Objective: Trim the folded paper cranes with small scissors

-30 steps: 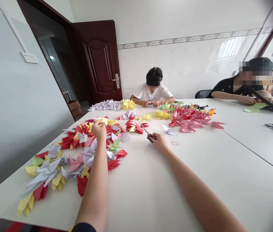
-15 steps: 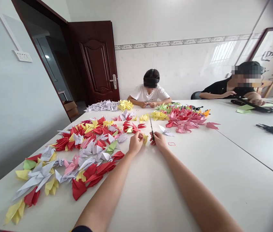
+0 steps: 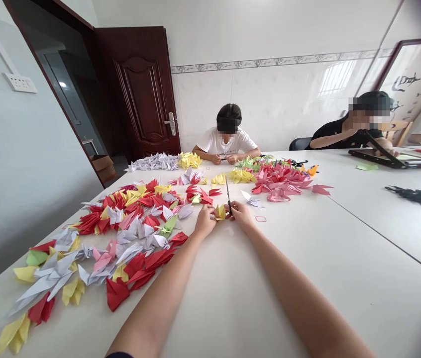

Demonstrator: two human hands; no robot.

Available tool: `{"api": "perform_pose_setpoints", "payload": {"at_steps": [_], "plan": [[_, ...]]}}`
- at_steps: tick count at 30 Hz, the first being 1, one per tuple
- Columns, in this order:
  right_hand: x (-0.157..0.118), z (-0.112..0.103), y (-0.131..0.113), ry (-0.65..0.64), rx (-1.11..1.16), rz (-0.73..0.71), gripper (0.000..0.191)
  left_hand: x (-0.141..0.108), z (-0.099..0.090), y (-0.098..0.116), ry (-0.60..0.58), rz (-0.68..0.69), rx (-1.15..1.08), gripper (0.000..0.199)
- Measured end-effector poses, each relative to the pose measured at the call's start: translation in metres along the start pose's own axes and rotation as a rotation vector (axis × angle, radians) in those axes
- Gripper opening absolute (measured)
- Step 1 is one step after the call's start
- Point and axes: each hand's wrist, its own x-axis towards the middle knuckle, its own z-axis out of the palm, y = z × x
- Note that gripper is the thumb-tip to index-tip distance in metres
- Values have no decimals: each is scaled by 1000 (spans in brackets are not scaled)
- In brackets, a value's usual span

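My left hand (image 3: pixel 205 221) is closed, pinching the side of a small yellow folded paper crane (image 3: pixel 220 212) just above the white table. Across from it, my right hand (image 3: pixel 241 216) grips a slender tool (image 3: pixel 229 205) with a dark lower part and a thin shaft pointing away from me. The tool's lower end is right beside the crane; whether they touch I cannot tell. My fingers partly hide both things. Just beyond my right hand lies a white paper crane (image 3: pixel 252 200). Red paper cranes (image 3: pixel 200 195) lie beyond my left hand.
Many coloured paper cranes (image 3: pixel 136 233) cover the table's left side. A pink and red pile (image 3: pixel 279 181) lies farther back. Black cords (image 3: pixel 419 197) are at the right. One person (image 3: pixel 227 139) sits opposite; another (image 3: pixel 339 132) works at a paper cutter (image 3: pixel 400 160).
My hands have come closer together, bringing the tool up to the yellow crane, which now shows more fully. The person at right has raised the cutter's arm. The view has shifted slightly.
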Motion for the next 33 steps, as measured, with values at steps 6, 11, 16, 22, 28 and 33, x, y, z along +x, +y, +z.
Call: {"api": "perform_pose_setpoints", "payload": {"at_steps": [6, 11, 16, 22, 28, 33], "plan": [[3, -1, 5, -1, 49, 1, 36, 0, -4, 8, -110, -5, -31, 43], [2, -2, 4, -26, 77, -30, 35, 0, -9, 17, -139, -99, -117, 30], [1, -2, 6, -35, 119, -54, 34, 1, -6, 12, -55, -99, -66, 24], [2, 0, 7, -34, 171, -72, 34, 1, -1, 7, -69, -82, -129, 26], [1, 0, 2, -34, 218, -14, 33, 0, -2, 7, -45, -121, -178, 65], [0, 0, 1, -42, 178, -7, 35, 4, -1, 3, -35, -131, -79, 35]]}}
